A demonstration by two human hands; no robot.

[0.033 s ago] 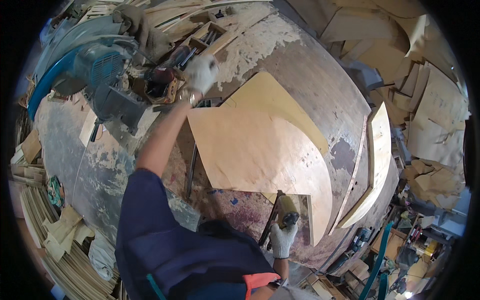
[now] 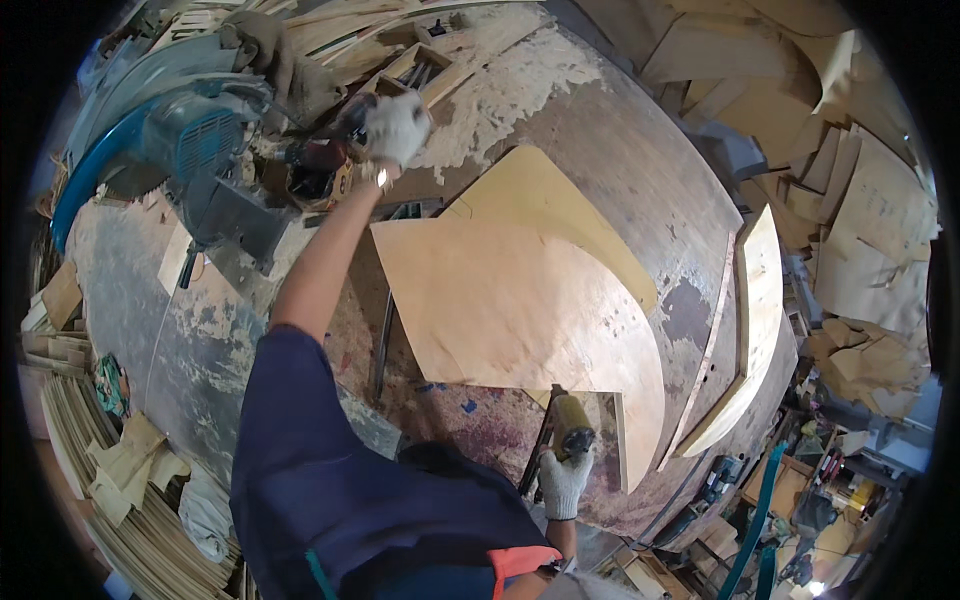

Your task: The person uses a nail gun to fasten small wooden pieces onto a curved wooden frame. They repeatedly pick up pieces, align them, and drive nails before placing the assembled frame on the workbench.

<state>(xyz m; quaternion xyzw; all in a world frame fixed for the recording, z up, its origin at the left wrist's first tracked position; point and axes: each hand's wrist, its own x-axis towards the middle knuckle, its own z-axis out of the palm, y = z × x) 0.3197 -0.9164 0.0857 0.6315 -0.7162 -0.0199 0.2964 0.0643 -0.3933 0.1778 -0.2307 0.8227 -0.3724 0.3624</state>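
Observation:
My right hand (image 2: 565,480), in a white knit glove, grips a tool with a yellowish cylindrical body and dark ends (image 2: 572,425) that looks like a nail gun. Its nose is at the near edge of a curved plywood panel (image 2: 520,300). Reaching far forward, my gloved left hand (image 2: 398,128) is over the clutter beside a dark red and black tool (image 2: 320,155); its fingers are blurred, so whether it grasps anything is unclear. Beneath the plywood lies a yellowish board (image 2: 560,200), partly covered.
A blue saw with a toothed blade (image 2: 190,140) stands at the left. Beyond my left hand is a wooden box of tools (image 2: 415,70). A pale curved wooden piece (image 2: 755,320) lies at the right. Stacked thin strips (image 2: 130,540) fill the lower left; sheet offcuts (image 2: 870,220) pile up right.
My left hand has shifted slightly forward and to the left. The plywood panel's far left corner has moved a little left. My right hand stays nearly in place with the tool.

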